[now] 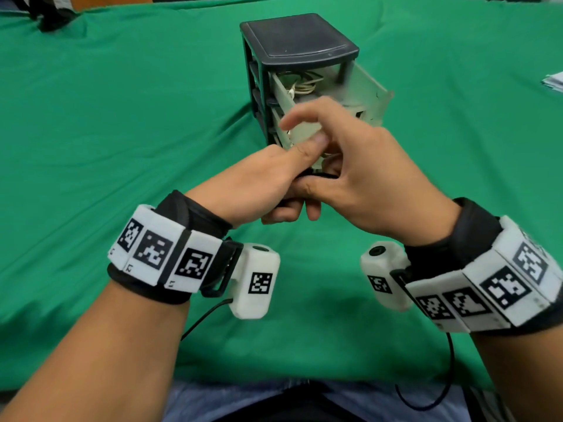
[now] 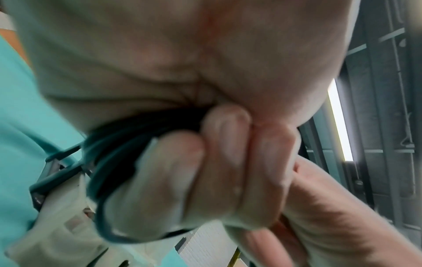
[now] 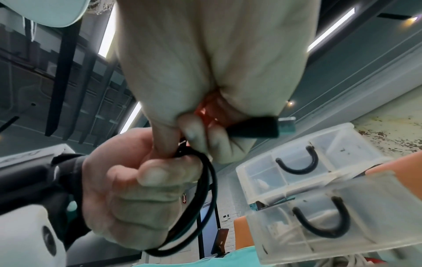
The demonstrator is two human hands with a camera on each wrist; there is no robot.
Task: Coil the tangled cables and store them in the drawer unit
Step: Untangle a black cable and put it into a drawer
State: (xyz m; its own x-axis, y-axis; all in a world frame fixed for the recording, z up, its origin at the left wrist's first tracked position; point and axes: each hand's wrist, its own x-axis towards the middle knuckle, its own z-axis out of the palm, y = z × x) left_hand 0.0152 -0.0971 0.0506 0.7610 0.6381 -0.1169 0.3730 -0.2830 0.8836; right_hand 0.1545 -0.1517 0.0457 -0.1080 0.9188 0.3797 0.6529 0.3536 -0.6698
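My left hand [image 1: 268, 184] grips a coil of black cable [image 1: 320, 175] just in front of the black drawer unit [image 1: 298, 41]. In the left wrist view the cable loops [image 2: 109, 162] run under my curled left fingers [image 2: 228, 162]. My right hand [image 1: 353, 166] meets the left from the right. In the right wrist view it holds the cable's black USB plug [image 3: 255, 128] between curled fingers, with the coil [image 3: 205, 189] hanging from my left hand [image 3: 128, 198]. The unit's translucent drawers [image 3: 297, 162] are pulled open. The top drawer [image 1: 374, 89] holds white cables [image 1: 304, 86].
A green cloth [image 1: 122, 117] covers the table. A dark bag [image 1: 51, 16] lies at the far left corner and white papers [image 1: 554, 82] at the right edge. Thin black leads hang from my wrist cameras near the table's front edge.
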